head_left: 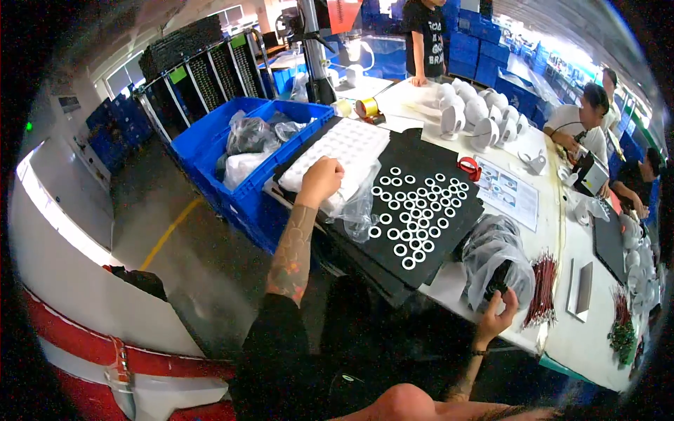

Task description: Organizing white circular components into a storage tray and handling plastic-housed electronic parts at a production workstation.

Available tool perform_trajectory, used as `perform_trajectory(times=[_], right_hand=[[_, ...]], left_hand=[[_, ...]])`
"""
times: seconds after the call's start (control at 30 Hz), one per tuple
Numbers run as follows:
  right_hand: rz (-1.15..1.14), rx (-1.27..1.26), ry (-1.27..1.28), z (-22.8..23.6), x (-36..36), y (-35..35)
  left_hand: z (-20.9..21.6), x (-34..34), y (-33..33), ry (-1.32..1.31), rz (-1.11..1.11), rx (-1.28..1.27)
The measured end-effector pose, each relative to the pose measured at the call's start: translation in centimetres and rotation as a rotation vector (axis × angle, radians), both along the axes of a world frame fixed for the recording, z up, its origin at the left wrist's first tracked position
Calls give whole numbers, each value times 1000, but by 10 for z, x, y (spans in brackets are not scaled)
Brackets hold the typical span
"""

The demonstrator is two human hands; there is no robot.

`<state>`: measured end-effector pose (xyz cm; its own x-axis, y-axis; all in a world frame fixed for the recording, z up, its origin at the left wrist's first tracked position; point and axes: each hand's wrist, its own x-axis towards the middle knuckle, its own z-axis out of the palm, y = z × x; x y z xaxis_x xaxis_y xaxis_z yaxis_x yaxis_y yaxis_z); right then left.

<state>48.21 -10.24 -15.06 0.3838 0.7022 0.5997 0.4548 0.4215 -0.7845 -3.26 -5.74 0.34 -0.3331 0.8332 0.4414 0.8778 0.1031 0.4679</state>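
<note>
My left hand (pixel 320 180) rests closed on the near edge of a white moulded tray (pixel 344 151) with rows of small cells, lying partly in clear plastic wrap. To its right a black foam sheet (pixel 449 217) carries several white rings (pixel 414 210) in rows. My right hand (pixel 497 313) grips the lower edge of a clear plastic bag (pixel 495 256) holding dark parts, at the table's near edge.
A blue crate (pixel 246 151) with plastic bags stands left of the table. White rounded housings (pixel 477 112), yellow tape rolls (pixel 365 107), a printed sheet (pixel 509 189), red wire bundles (pixel 542 289). Other people work at the far and right sides.
</note>
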Motion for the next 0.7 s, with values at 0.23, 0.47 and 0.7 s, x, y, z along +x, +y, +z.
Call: perform_trajectory(times=[0.23,0.47,0.7], right_hand=[[50,64,48,-11,-9,-2],[51,106,288,-22,-28,-64],[386,-310,170,1,-117,-97]], left_hand=[[7,-48,20,-73,-230,-232],[-10,13,-47,-623,-105,698],[-68,166,-154,-918,-637,153]])
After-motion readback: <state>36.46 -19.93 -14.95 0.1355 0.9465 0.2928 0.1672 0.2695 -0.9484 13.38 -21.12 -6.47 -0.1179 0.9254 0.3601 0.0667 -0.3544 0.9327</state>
